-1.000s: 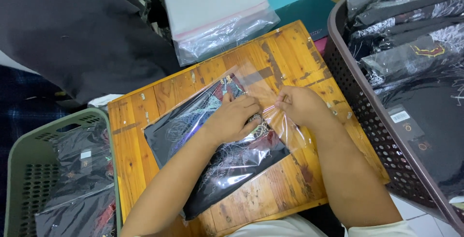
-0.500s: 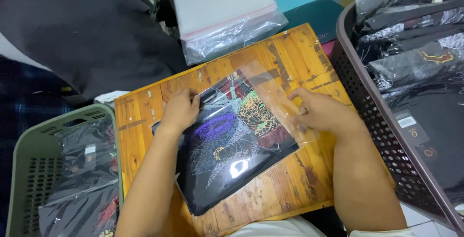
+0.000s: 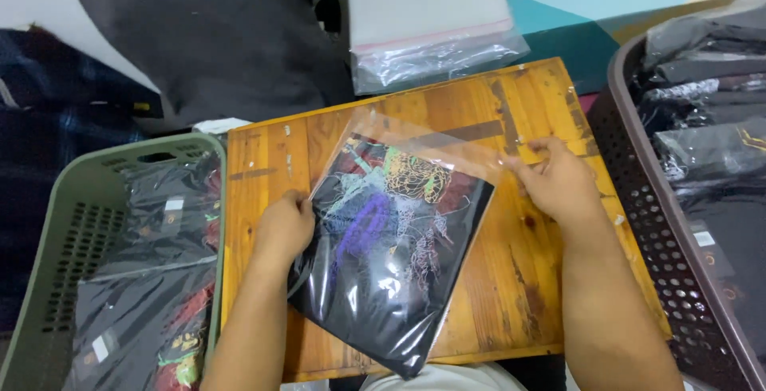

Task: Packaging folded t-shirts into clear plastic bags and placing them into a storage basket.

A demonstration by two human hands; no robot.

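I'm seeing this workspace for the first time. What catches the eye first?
A folded black shirt with a colourful print, in a clear bag, lies in the middle of a wooden board. The left hand rests on its left edge, and the right hand pinches the bag's flap at the upper right. A green basket on the left and a brown basket on the right hold more bagged dark garments.

Bagged black shirt [image 3: 395, 251] with a bright print, lying slantwise on a wooden board [image 3: 495, 279]. Left hand [image 3: 283, 227] pressed on the bag's left edge; right hand [image 3: 558, 183] pinching the clear flap at its upper right corner. Green basket [image 3: 56, 255] of bagged shirts at left, dark basket [image 3: 662, 255] of more at right. Stack of empty clear bags [image 3: 435, 48] beyond the board.
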